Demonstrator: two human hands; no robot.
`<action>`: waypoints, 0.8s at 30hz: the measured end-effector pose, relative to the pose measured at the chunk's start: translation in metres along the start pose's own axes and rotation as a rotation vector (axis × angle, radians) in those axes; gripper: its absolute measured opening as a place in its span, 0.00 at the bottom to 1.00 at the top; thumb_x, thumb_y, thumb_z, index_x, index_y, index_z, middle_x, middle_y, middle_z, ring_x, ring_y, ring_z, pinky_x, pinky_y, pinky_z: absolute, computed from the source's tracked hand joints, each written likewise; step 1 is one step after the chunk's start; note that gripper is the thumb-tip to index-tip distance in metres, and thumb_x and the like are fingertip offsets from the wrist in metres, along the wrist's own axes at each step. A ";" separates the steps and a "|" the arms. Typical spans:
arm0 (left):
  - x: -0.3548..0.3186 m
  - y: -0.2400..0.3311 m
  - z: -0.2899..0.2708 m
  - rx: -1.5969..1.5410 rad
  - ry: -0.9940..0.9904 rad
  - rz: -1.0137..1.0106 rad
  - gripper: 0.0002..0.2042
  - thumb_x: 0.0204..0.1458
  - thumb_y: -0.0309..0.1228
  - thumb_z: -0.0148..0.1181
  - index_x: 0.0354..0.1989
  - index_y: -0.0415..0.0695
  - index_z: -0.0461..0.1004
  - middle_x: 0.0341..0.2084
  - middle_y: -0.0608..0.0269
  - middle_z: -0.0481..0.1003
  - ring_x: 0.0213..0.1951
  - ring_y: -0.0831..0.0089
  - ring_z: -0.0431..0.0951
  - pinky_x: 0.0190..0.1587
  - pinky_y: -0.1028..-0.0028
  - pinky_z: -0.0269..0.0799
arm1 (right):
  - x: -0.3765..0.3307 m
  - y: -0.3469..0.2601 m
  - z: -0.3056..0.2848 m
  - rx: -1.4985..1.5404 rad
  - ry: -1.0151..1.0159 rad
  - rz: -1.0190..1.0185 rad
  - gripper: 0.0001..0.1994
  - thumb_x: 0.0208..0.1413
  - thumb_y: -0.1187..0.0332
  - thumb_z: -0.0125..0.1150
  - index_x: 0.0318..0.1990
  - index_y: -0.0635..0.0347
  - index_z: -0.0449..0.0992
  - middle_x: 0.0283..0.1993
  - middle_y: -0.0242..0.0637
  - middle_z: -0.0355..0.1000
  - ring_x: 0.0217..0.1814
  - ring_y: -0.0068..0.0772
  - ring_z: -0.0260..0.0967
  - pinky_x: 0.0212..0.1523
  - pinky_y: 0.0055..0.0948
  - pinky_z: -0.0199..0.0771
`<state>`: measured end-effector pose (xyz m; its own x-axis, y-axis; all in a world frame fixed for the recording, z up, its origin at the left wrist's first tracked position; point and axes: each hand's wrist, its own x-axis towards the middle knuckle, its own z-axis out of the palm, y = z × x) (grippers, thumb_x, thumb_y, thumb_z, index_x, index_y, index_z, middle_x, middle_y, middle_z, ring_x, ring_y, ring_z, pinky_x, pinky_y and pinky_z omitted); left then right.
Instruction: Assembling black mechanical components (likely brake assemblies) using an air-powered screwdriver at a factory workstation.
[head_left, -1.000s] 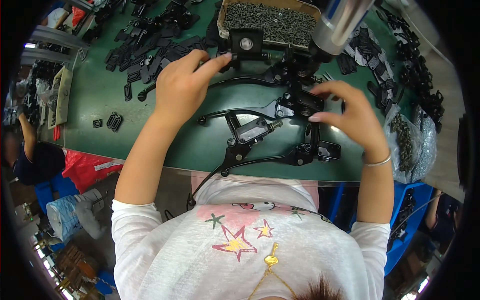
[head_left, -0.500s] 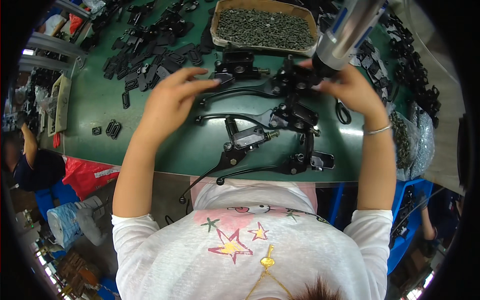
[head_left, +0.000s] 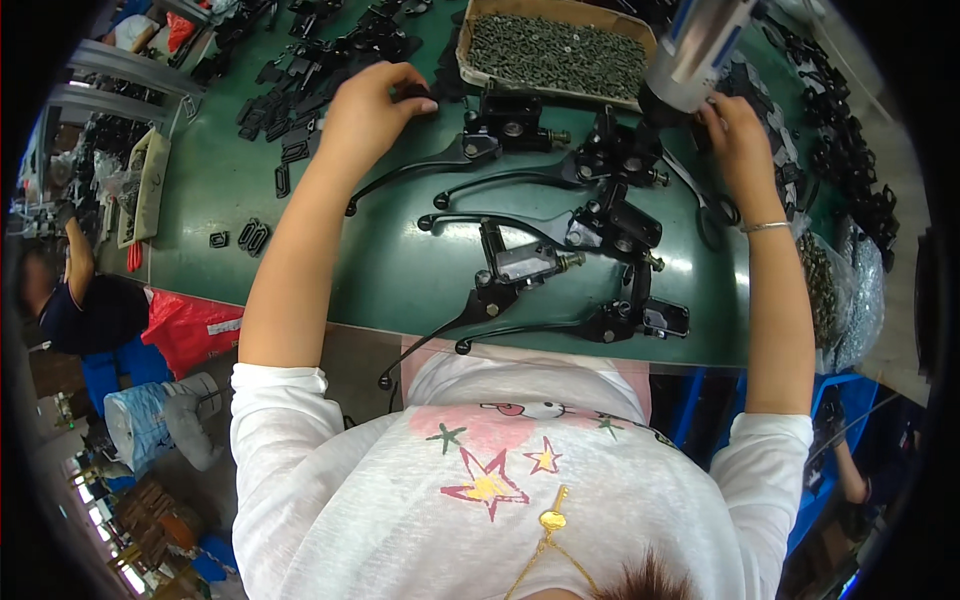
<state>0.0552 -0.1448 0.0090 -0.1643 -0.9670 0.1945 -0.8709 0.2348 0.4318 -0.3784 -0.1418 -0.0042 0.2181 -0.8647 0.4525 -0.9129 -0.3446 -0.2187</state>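
Green bench (head_left: 300, 200): left hand (head_left: 370, 105) seemingly pinches black part (head_left: 412, 93); right hand's (head_left: 735, 125) grip unclear

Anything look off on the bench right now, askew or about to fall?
One thing: the nearest brake lever assembly lies with its lever tip past the green table front edge, overhanging toward the person. The box of screws looks intact, with nothing spilled.

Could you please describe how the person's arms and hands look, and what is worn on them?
Both arms are bare from the short white sleeves of a T-shirt down to the hands. No gloves are worn on the left hand or the right hand. A thin silver bangle circles the right wrist; the left wrist shows nothing. No watch or rings can be seen.
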 end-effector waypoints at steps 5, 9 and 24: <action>-0.044 0.052 -0.038 -0.387 0.045 -0.002 0.12 0.46 0.25 0.71 0.40 0.44 0.83 0.35 0.66 0.80 0.37 0.77 0.79 0.38 0.79 0.74 | -0.044 -0.069 -0.073 0.675 0.077 0.366 0.12 0.62 0.71 0.58 0.50 0.65 0.78 0.41 0.32 0.75 0.33 0.18 0.68 0.33 0.20 0.65; -0.081 0.121 -0.036 -0.854 -0.155 0.011 0.09 0.48 0.20 0.68 0.39 0.39 0.82 0.40 0.65 0.81 0.40 0.82 0.79 0.39 0.82 0.74 | -0.097 -0.151 -0.095 1.248 -0.003 0.616 0.14 0.61 0.72 0.61 0.52 0.67 0.75 0.39 0.34 0.75 0.27 0.15 0.69 0.26 0.14 0.69; -0.114 0.172 -0.019 -1.360 -0.633 -0.149 0.22 0.57 0.16 0.56 0.62 0.37 0.66 0.49 0.57 0.77 0.47 0.72 0.79 0.51 0.71 0.79 | -0.116 -0.184 -0.093 1.402 -0.121 0.632 0.14 0.56 0.75 0.65 0.50 0.66 0.75 0.40 0.35 0.73 0.34 0.19 0.73 0.29 0.16 0.74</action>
<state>-0.0667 0.0079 0.0774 -0.5914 -0.7880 -0.1713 0.1257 -0.2999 0.9456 -0.2677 0.0557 0.0642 0.0228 -0.9966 -0.0795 0.1672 0.0822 -0.9825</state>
